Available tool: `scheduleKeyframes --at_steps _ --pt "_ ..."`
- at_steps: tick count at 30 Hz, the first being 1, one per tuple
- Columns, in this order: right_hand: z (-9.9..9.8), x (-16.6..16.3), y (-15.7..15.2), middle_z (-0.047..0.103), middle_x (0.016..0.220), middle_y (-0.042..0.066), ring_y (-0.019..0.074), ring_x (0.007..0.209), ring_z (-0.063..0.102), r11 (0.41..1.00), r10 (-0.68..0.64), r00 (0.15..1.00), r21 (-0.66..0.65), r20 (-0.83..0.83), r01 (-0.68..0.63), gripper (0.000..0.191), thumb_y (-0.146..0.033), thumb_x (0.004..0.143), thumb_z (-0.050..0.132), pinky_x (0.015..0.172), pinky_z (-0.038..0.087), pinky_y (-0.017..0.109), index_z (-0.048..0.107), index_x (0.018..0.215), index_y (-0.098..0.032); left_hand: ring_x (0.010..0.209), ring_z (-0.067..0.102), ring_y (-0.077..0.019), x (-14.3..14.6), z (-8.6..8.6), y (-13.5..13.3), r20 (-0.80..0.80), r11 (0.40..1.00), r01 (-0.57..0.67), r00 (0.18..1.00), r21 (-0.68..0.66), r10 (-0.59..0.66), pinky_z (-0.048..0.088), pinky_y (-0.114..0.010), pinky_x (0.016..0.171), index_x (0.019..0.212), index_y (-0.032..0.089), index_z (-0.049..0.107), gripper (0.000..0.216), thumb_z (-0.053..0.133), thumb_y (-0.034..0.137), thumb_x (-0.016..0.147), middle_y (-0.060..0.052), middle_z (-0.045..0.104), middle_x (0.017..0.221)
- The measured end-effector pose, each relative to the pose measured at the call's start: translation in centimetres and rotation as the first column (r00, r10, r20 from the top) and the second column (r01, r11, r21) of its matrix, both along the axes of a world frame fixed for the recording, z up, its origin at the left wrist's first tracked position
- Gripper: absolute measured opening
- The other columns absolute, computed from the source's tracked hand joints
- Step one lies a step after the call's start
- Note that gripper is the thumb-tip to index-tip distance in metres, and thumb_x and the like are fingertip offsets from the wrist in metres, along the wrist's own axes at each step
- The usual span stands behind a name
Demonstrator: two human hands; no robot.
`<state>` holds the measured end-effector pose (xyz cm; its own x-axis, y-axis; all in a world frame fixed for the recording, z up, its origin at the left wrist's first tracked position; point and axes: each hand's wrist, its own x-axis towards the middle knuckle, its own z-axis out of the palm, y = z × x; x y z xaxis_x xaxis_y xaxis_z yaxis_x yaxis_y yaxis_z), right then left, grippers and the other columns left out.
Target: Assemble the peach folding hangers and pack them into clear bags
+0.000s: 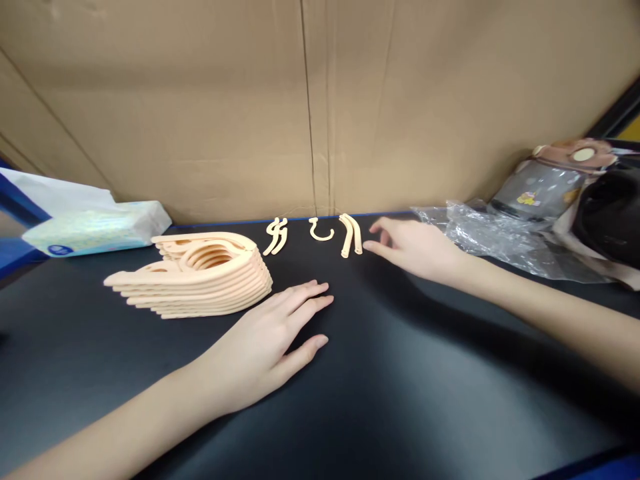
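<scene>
My left hand (270, 340) lies flat and open on the black table (400, 387), fingers stretched out, just right of a stack of peach plastic hanger pieces (200, 277). My right hand (410, 247) reaches toward the back, fingers spread and empty, its fingertips close to a small bundle of curved peach hooks (351, 235). Two more peach hook pieces lie along the back edge: a single hook (320, 230) and a pair (277, 237) further left.
A cardboard wall (310, 100) stands behind the table. A tissue pack (95, 227) lies at the back left. Crumpled clear plastic (480, 233), a grey bottle with a brown lid (545, 183) and a dark object (610, 213) sit at the back right.
</scene>
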<state>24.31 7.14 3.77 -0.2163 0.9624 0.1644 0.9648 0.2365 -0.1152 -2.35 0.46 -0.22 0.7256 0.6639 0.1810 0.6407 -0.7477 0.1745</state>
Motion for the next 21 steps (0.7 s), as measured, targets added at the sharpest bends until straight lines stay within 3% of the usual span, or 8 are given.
scheduleKeyframes --at_steps 5,10,14,18,21 --pt "-0.9 -3.1 4.0 0.067 0.110 0.016 0.0301 0.101 0.063 0.997 -0.052 0.998 0.066 0.042 0.049 0.050 -0.057 0.091 0.045 0.073 0.045 0.035 0.060 0.108 -0.012 0.136 0.042 -0.0249 -0.1 0.0 -0.1 0.015 1.000 0.012 1.000 0.002 -0.012 0.040 -0.042 0.110 0.140 0.024 0.045 0.044 0.043 0.035 0.098 -0.008 0.045 0.147" --pt "-0.8 -4.6 4.7 0.068 0.105 0.017 0.0296 0.097 0.064 0.998 -0.052 0.996 0.034 0.077 0.050 0.044 -0.052 0.088 0.052 0.070 0.045 0.034 0.063 0.101 -0.012 0.136 0.042 -0.0259 -0.1 0.0 -0.1 0.036 0.999 0.035 0.999 0.002 -0.035 0.041 -0.044 0.109 0.139 0.023 0.045 0.043 0.044 0.033 0.098 -0.009 0.046 0.146" --pt "-0.5 -3.6 4.3 0.069 0.088 0.013 0.0264 0.082 0.066 0.997 -0.077 0.992 0.002 0.104 0.078 0.033 -0.044 0.086 0.054 0.062 0.044 0.032 0.068 0.084 -0.014 0.136 0.041 -0.0255 -0.1 -0.1 -0.1 0.039 0.999 0.037 0.999 0.001 -0.037 0.041 -0.044 0.109 0.139 0.023 0.045 0.043 0.044 0.033 0.098 -0.008 0.045 0.147" --pt "-0.9 -1.6 3.8 0.066 0.098 0.015 0.0249 0.080 0.065 0.996 -0.086 0.989 0.038 0.118 0.082 0.038 -0.047 0.087 0.050 0.061 0.042 0.032 0.069 0.081 -0.015 0.137 0.040 -0.0251 -0.1 0.0 -0.1 0.024 1.000 0.024 0.999 -0.012 -0.024 0.040 -0.044 0.110 0.140 0.023 0.044 0.043 0.042 0.034 0.098 -0.008 0.045 0.147" --pt "-1.5 -0.3 3.5 0.067 0.086 0.012 0.0207 0.070 0.063 0.998 -0.051 0.992 0.048 0.117 0.046 0.041 -0.046 0.090 0.045 0.057 0.039 0.030 0.068 0.073 -0.016 0.137 0.040 -0.0256 -0.1 0.2 -0.2 0.003 0.999 0.027 1.000 -0.019 -0.027 0.041 -0.045 0.109 0.140 0.022 0.044 0.043 0.041 0.034 0.099 -0.009 0.044 0.147"
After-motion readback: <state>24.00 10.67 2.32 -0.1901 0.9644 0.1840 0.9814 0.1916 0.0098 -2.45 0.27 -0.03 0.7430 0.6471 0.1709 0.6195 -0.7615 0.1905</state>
